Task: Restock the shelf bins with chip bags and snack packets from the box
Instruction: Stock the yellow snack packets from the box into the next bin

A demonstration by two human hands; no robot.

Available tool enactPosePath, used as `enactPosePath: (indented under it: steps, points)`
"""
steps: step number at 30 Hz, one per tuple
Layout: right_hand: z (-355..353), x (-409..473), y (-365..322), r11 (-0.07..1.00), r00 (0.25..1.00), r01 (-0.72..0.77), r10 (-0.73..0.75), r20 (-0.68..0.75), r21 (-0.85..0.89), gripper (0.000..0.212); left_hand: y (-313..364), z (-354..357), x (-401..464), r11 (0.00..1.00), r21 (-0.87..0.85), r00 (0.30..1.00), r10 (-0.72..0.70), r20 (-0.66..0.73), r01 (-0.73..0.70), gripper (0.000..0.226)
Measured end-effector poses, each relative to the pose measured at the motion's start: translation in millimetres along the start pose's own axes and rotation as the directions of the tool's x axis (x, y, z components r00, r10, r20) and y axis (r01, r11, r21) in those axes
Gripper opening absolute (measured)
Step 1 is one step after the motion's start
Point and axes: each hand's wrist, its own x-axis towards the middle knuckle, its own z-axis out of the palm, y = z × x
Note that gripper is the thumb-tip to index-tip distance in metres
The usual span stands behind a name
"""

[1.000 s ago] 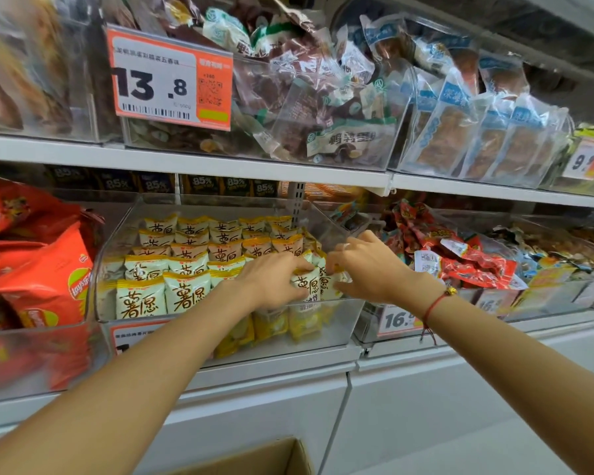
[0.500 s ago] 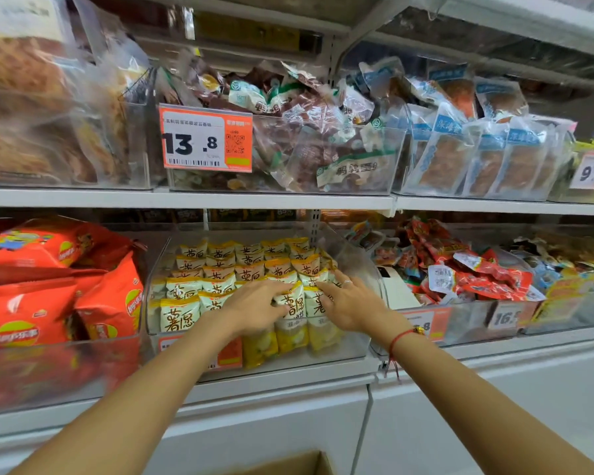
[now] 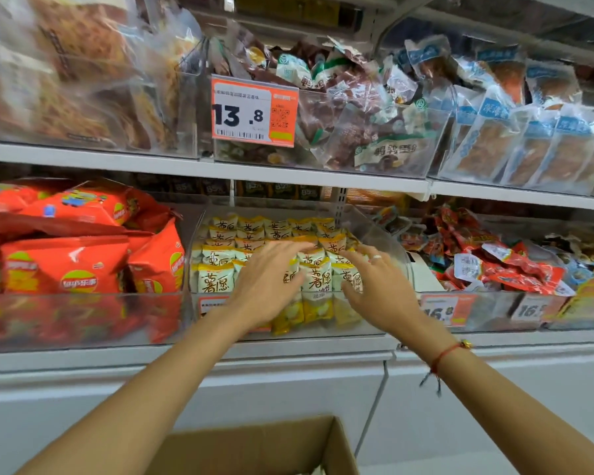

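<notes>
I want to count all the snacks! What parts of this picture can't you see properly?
- Yellow packets, head view: several are covered by the left hand and right hand.
- Cardboard box: cut off by the bottom edge, so its contents stay hidden.
- Price tag: blurred behind the bin's clear front.
- Clear bags, top left: blurred, label unreadable.

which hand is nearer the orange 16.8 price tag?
Right. The right hand is just left of the 16.8 price tag; the left hand sits farther left.
</notes>
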Motion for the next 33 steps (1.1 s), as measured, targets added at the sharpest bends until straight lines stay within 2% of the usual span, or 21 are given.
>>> enactPosePath:
  steps: [3,6,9,11,15,17,20,22,26,28,30,32,33]
  points:
    - [2.2,-38.5,-23.8,0.982,0.986,0.160,-0.154,-0.065,0.104,0.040,-10.2,-16.6,-57.0,0.998,-0.064,0.985,-0.011,-0.170,0.001,0.033]
    - [28.3,-72.5,-48.7,0.952,0.949,0.295,-0.301,0.090,0.080,0.035,-34.6,-21.3,-122.7,0.996,-0.053,0.976,-0.077,-0.204,0.068,0.026]
    - [71.2,-97.3,-72.5,0.933,0.864,0.360,-0.341,0.370,0.019,0.040,-64.4,-10.5,-187.6,0.967,-0.048,0.956,-0.254,-0.146,0.250,0.024]
    - [102.8,-115.3,-86.3,0.909,0.791,0.416,-0.346,0.504,-0.027,0.040,-85.6,1.0,-226.9,0.929,-0.027,0.924,-0.369,-0.105,0.368,0.024]
    - [162.5,-155.1,-109.6,0.938,0.722,0.346,-0.260,0.641,-0.009,0.031,-123.9,25.1,-291.7,0.807,-0.023,0.808,-0.589,0.035,0.589,0.024]
    - [187.7,-175.8,-117.7,0.947,0.681,0.320,-0.258,0.686,0.038,0.033,-133.3,37.1,-317.2,0.765,0.031,0.755,-0.641,0.137,0.644,0.024]
    - [223.0,-208.1,-124.6,0.920,0.530,0.362,-0.338,0.778,0.152,0.043,-138.2,57.2,-336.1,0.755,0.145,0.702,-0.651,0.288,0.640,0.027]
    - [245.8,-226.5,-125.4,0.864,0.431,0.465,-0.413,0.802,0.194,0.049,-139.4,70.5,-340.3,0.759,0.171,0.678,-0.642,0.358,0.628,0.031]
    - [288.2,-243.7,-129.0,0.626,0.213,0.739,-0.568,0.795,0.249,0.053,-148.0,99.5,-343.9,0.808,0.266,0.596,-0.573,0.563,0.525,0.041]
    - [304.9,-248.0,-131.1,0.516,0.115,0.814,-0.593,0.797,0.267,0.050,-150.5,114.9,-344.3,0.837,0.284,0.519,-0.521,0.678,0.468,0.041]
    - [319.9,-251.8,-128.0,0.438,0.055,0.852,-0.619,0.784,0.286,0.042,-150.5,128.3,-344.5,0.840,0.293,0.400,-0.488,0.776,0.457,0.039]
    - [324.5,-251.8,-119.0,0.401,0.001,0.855,-0.638,0.770,0.331,0.026,-148.5,138.5,-345.7,0.849,0.287,0.229,-0.417,0.879,0.444,0.037]
    - [323.4,-251.0,-112.6,0.397,0.038,0.862,-0.671,0.741,0.315,0.022,-146.9,143.3,-347.2,0.861,0.281,0.136,-0.368,0.920,0.425,0.037]
